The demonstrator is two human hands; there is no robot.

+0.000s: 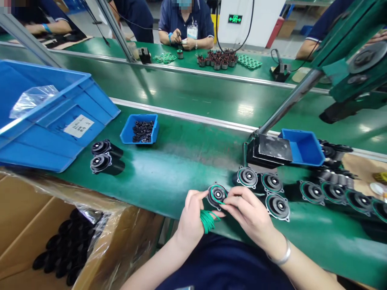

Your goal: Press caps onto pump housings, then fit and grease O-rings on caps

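A black round motor housing (213, 193) with a flanged rim stands at the bench's near edge, between my hands. My left hand (191, 215) is closed around a bundle of thin green rubber rings (208, 222), its index finger touching the housing's rim. With thumb and fingers pinched, my right hand (249, 209) grips one green sealing ring (222, 202) that lies partly around the housing's top. Just right of that hand stand several similar housings (277, 206), with green rings seated around their tops.
Two housings (101, 162) stand at left beside a small blue bin (123, 136) of small dark parts. A large blue crate (48, 141) and a cardboard box (111, 241) are further left. At right are a press (269, 151), another blue bin (320, 155) and more housings (332, 191). Co-workers (187, 24) sit opposite.
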